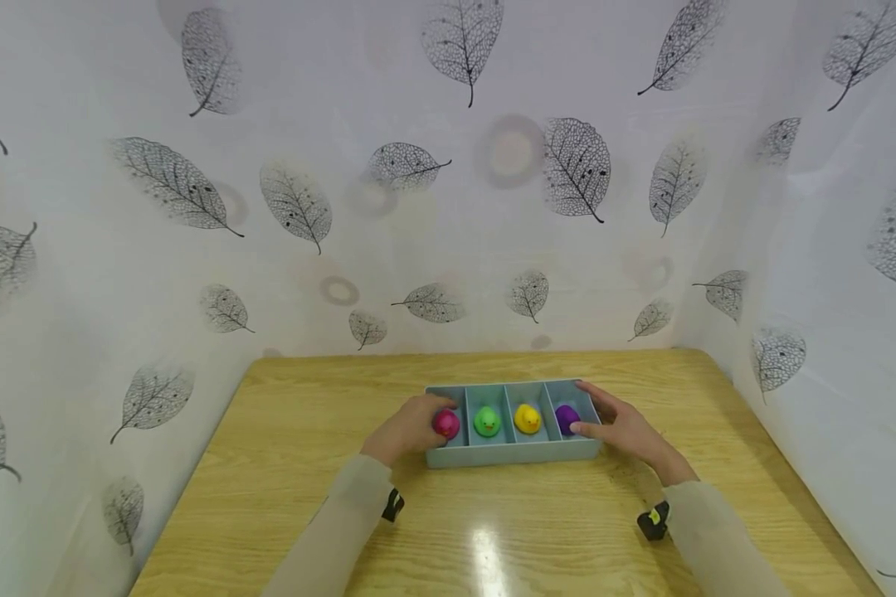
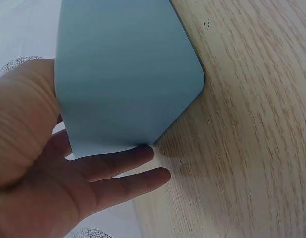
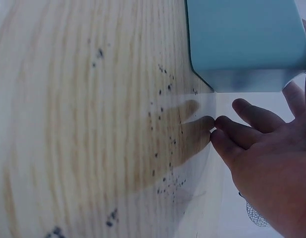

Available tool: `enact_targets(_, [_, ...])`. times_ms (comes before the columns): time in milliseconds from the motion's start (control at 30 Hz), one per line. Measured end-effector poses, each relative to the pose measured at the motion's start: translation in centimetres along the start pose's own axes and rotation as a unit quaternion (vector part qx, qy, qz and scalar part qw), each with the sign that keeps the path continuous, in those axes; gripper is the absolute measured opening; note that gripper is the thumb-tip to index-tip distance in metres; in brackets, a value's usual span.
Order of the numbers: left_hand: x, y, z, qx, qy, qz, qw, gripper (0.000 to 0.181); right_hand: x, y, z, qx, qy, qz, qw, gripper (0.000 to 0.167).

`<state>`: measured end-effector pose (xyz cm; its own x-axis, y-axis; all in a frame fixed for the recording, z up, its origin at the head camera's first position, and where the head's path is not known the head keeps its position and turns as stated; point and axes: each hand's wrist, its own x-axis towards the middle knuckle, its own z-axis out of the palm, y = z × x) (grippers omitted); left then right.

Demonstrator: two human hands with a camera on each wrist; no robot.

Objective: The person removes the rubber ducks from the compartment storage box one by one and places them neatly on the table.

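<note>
— Where is the left hand [image 1: 411,427]?

— At the left end of the tray [image 1: 515,453], thumb and forefinger reaching over the end wall on either side of the pink duck [image 1: 446,424]. I can't tell whether they actually pinch it. The left wrist view shows two other fingers stretched out straight, one tip at the tray's lower edge

— And the right hand [image 1: 627,424]?

— Spread at the other end, thumb and forefinger well apart. The forefinger lies at the far right corner, and the thumb is over the near edge of the purple toy [image 1: 566,417]; its face is hidden, so I can't say if it's a duck. The other fingers are loose, outside the tray

— What sits between them?

— The green duck [image 1: 487,421], then the yellow duck [image 1: 527,419]. Each of the four toys has its own compartment

— And around all that?

— The tray stands on the wooden table [image 1: 552,522], with a leaf-print sheet [image 1: 463,215] behind. Dark specks [image 3: 112,218] dot the wood by the right hand
</note>
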<state>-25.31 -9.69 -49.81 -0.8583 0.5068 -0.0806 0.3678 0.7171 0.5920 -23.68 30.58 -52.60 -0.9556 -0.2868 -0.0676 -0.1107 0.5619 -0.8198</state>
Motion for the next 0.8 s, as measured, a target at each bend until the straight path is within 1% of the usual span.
enact_targets(200, [0.23,0.09,0.08,0.009,-0.003,-0.015,0.9998,0.051,0.07,0.11,0.07,0.006,-0.002,-0.002,1.0,0.087])
enact_targets(433, [0.16,0.18,0.13,0.022,0.004,-0.018,0.9996,0.036,0.03,0.17,0.06,0.01,-0.001,-0.005,0.9999,0.086])
enact_targets(567, [0.02,0.31,0.09,0.021,0.007,-0.021,0.9995,0.033,0.02,0.16,0.07,0.009,-0.001,-0.007,0.9999,0.086])
enact_targets(800, [0.02,0.29,0.19,0.015,0.008,-0.011,0.9998,0.032,-0.04,0.13,0.07,0.011,-0.002,-0.01,0.9999,0.085])
